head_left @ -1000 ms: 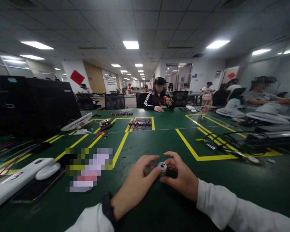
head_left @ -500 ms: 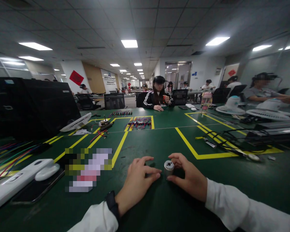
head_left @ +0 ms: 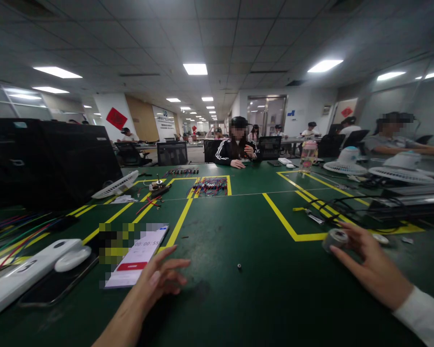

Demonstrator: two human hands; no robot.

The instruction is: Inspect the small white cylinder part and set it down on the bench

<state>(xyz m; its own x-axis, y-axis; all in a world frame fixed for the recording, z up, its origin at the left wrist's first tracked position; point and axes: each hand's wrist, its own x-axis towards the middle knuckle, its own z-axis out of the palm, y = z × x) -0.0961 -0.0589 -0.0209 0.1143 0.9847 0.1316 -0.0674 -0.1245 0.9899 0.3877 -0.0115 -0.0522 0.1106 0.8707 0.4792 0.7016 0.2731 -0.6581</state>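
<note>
Green surface (head_left: 246, 231) marked with yellow tape lines (head_left: 280, 219), two hands working well apart.

At eight o'clock on the surface a long white device (head_left: 25, 270) lies flat, and just beside it is a phone (head_left: 139, 258) showing a timer screen. The left hand (head_left: 159, 282) hovers low at six o'clock, its grip wide, fingers loosely spread, with the phone's near corner at its ten o'clock. The right hand (head_left: 374, 270) reaches in from four o'clock, its grip narrow, thumb and fingertips closed on a small metal cylinder (head_left: 334, 239) that sits at the hand's ten o'clock end, near a tape line. Between the hands, at the left hand's three o'clock, a tiny black part (head_left: 239, 266) lies alone.
</note>
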